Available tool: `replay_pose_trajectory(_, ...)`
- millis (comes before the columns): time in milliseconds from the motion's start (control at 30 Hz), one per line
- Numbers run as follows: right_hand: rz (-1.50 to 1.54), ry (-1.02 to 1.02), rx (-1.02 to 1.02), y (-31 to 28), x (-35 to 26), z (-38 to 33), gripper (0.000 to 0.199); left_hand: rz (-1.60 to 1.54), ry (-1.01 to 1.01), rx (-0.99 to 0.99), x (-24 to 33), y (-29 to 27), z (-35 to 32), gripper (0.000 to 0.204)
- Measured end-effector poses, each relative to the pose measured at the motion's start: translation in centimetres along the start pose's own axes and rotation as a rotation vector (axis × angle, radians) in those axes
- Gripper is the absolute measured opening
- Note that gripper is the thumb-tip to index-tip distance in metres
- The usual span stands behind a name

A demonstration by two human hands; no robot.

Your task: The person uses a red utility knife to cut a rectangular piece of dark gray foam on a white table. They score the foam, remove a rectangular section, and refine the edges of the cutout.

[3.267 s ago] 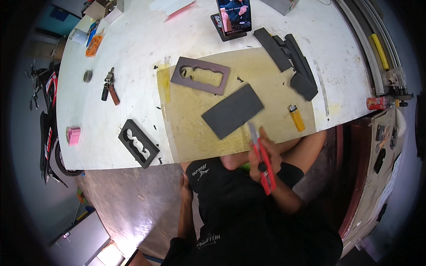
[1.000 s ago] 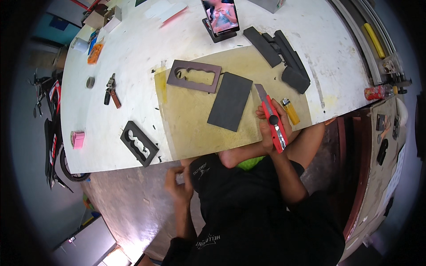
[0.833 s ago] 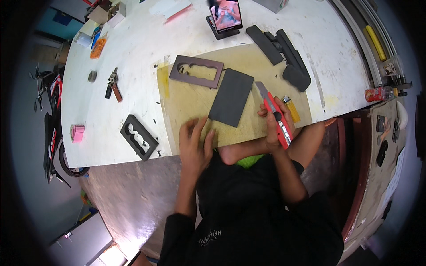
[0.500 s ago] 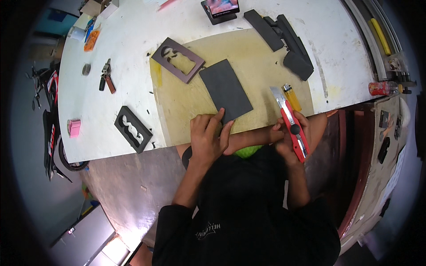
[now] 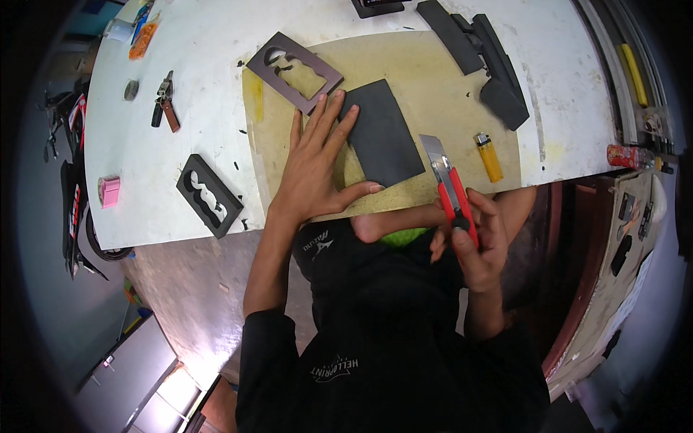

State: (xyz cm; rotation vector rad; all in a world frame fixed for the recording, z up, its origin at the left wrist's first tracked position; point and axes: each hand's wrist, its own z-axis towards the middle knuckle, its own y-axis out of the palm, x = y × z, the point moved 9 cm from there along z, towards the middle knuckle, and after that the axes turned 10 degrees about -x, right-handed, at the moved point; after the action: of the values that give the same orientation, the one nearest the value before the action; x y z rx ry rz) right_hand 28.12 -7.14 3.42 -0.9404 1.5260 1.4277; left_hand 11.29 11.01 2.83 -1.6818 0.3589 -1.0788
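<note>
A dark grey rectangular foam sheet [image 5: 386, 133] lies flat on the yellowish cutting mat [image 5: 480, 101]. My left hand [image 5: 312, 169] is open along the sheet's left side, its fingers spread and reaching up toward the purplish-brown frame [image 5: 328, 78] with a shaped cutout. The thumb of that hand rests by the sheet's lower edge. Closed around a red utility knife [image 5: 459, 206], my right hand [image 5: 485, 249] is at the table's near edge, thumb on the dark slider. The knife's blade points up, just right of the sheet and apart from it.
A yellow lighter [image 5: 489, 157] lies right of the knife. Dark foam pieces [image 5: 498, 72] are at the upper right. On the left are a black frame with a cutout [image 5: 209, 195], pliers-like tool [image 5: 165, 101], pink block [image 5: 109, 192] and orange packet [image 5: 144, 39].
My left hand has slid up and left and spread its fingers beside the sheet. The knife in my right hand has shifted left toward the sheet. The whole view has shifted slightly.
</note>
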Motion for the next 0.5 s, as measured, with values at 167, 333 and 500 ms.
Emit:
replay_pose_trajectory(167,-0.896,-0.136,0.030,3.5,-2.2,2.6,0.047,-0.005,0.001,-0.004,0.1,0.1,0.3,0.120)
replay_pose_trajectory(333,-1.058,-0.159,0.057,7.2,-0.1,4.6,0.049,-0.024,-0.010,-0.004,0.0,0.0,0.2,0.124)
replay_pose_trajectory(500,-1.136,-0.133,0.084,8.1,0.6,5.0,0.050,-0.022,-0.022,0.001,-0.2,0.1,0.1,0.126)
